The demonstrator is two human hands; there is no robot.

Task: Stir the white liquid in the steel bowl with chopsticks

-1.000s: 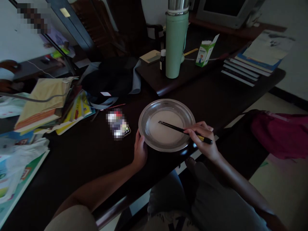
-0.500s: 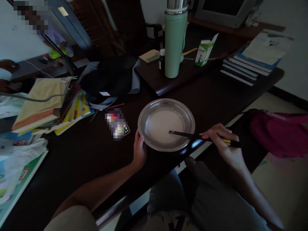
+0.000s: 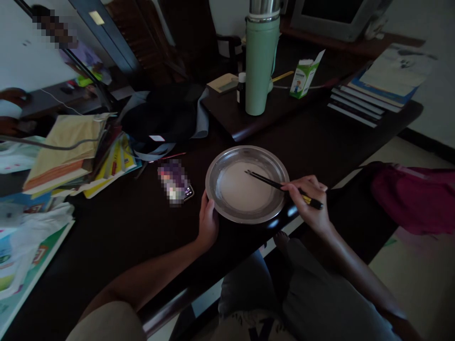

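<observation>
A round steel basin (image 3: 249, 218) stands on the dark table close to its front edge, with a pale, milky liquid (image 3: 241, 192) inside. My left hand (image 3: 208, 220) grips the basin's left side, thumb at the rim and the other fingers hidden beneath or behind it. In my right hand (image 3: 309, 201) is a pair of black chopsticks (image 3: 266, 180) with gold bands near the thick ends. The chopsticks cross the basin's right rim, and their tips are at the liquid, slightly apart. Whether the tips dip below the surface I cannot tell.
Behind the basin stand a green thermos (image 3: 261, 66), a small dark bottle (image 3: 241, 92) and a green-white carton (image 3: 304, 78). A phone (image 3: 177, 184), a black bag (image 3: 159, 113) and piled books (image 3: 64, 147) lie left. More books (image 3: 377, 94) are stacked right. Another person (image 3: 81, 61) is at the far left.
My right hand has moved left and a little up, nearer the basin. The chopstick tips have shifted toward the far side of the liquid. My left hand keeps its hold.
</observation>
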